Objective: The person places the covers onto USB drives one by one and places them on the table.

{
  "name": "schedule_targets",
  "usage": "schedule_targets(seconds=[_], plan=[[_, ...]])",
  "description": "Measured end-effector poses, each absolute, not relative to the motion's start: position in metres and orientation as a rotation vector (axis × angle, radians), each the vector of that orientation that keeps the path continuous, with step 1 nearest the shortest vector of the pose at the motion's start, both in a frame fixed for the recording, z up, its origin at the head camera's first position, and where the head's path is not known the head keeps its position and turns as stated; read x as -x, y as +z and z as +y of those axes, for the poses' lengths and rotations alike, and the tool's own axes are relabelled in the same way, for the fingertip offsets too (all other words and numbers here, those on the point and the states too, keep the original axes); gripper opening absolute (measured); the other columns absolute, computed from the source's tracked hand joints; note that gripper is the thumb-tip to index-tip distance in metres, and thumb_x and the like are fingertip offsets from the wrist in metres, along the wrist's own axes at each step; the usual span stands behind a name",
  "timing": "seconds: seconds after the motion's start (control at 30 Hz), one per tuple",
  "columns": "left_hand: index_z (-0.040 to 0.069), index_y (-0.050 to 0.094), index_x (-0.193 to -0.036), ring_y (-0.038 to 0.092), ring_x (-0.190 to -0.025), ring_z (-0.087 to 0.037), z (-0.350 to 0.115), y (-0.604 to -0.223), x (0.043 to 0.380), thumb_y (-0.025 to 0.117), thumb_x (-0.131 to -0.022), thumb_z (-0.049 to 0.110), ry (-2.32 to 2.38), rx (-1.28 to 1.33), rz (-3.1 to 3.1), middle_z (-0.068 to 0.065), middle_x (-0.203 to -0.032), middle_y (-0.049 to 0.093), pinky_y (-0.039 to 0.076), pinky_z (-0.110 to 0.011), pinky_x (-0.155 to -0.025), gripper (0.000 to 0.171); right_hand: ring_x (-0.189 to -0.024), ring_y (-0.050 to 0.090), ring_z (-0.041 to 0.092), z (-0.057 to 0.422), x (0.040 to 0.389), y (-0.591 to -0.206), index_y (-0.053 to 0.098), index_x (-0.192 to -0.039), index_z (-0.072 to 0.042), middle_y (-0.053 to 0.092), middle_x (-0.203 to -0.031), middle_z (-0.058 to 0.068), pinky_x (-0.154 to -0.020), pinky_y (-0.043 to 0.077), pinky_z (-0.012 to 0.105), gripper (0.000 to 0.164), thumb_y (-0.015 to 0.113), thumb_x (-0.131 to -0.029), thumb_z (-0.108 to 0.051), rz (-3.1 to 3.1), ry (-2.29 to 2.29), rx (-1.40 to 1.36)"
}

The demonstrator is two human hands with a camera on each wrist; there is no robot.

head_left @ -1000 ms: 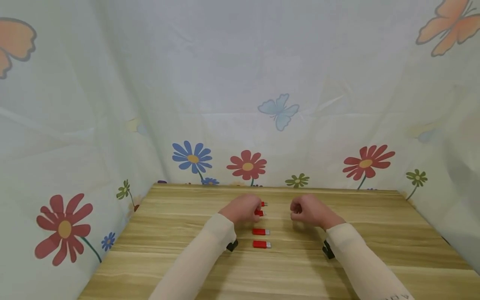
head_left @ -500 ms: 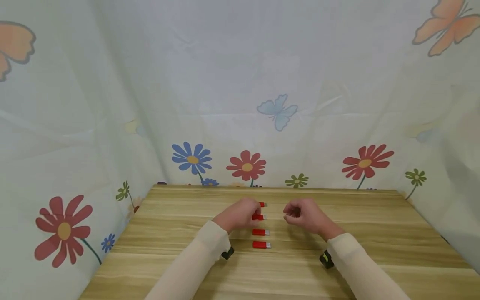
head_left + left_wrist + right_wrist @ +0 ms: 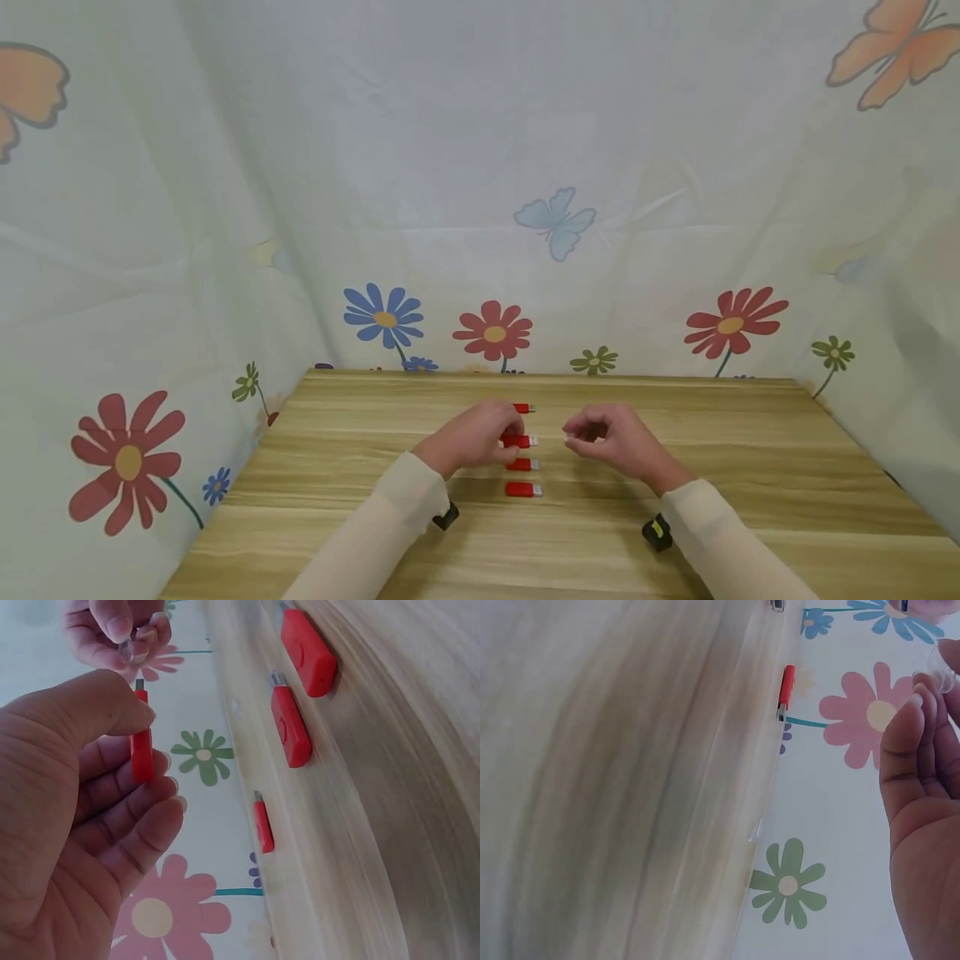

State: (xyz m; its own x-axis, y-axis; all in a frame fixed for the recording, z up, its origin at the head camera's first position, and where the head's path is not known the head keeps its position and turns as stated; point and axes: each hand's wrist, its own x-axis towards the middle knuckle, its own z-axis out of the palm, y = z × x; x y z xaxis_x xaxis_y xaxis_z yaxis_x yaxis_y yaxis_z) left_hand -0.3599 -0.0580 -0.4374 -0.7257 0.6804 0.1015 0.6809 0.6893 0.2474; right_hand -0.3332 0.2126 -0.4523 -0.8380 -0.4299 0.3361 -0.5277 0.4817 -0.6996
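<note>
My left hand (image 3: 471,435) pinches a red USB flash drive (image 3: 141,754) between thumb and fingers, its metal plug pointing toward my right hand. Across a small gap, my right hand (image 3: 617,440) pinches a small clear plastic cap (image 3: 943,678) at its fingertips. The cap is also visible in the left wrist view, just beyond the plug. Three more red flash drives lie on the wooden table: a far one (image 3: 524,408) partly behind the left hand, one (image 3: 525,464) just below that hand, and the nearest one (image 3: 522,489) in full view.
The wood-grain table (image 3: 585,550) ends at the back against a white curtain (image 3: 645,275) printed with flowers and butterflies. A small clear piece (image 3: 755,829) lies near the table's far edge. Dark wrist cameras sit under both sleeves.
My left hand has drawn back toward me with the flash drive, away from the far one. The right hand has come left and slightly nearer me, its fingertips closer to the drive.
</note>
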Motion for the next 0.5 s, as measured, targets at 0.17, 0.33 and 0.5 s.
schedule_targets(seconds=[0.17, 0.33, 0.5], plan=[[0.019, 0.072, -0.105, 0.057, -0.085, -0.005, -0.06, -0.431, 0.353, 0.077, -0.091, 0.027, -0.483, 1.225, -2.863, 0.009, -0.096, 0.066, 0.053, -0.018, -0.081, 0.017, -0.078, 0.067, 0.01, 0.211, 0.329, -0.452, 0.078, -0.099, -0.02, 0.075, -0.092, -0.003, -0.071, 0.059, 0.028, 0.012, 0.081, -0.088, -0.017, -2.598, 1.331, -0.873], [0.018, 0.072, -0.106, 0.057, -0.085, -0.005, -0.062, -0.425, 0.348, 0.077, -0.091, 0.025, -0.478, 1.278, -2.845, 0.008, -0.097, 0.067, 0.053, -0.018, -0.082, 0.017, -0.078, 0.067, 0.009, 0.209, 0.323, -0.449, 0.078, -0.099, -0.02, 0.076, -0.092, -0.004, -0.071, 0.059, 0.027, 0.011, 0.081, -0.089, -0.022, -2.603, 1.34, -0.9], [0.018, 0.072, -0.106, 0.057, -0.084, -0.006, -0.062, -0.421, 0.343, 0.078, -0.09, 0.023, -0.48, 1.289, -2.849, 0.008, -0.096, 0.067, 0.053, -0.017, -0.081, 0.018, -0.078, 0.068, 0.009, 0.206, 0.322, -0.45, 0.078, -0.099, -0.019, 0.076, -0.092, -0.003, -0.071, 0.059, 0.027, 0.013, 0.081, -0.089, -0.027, -2.595, 1.384, -0.933]])
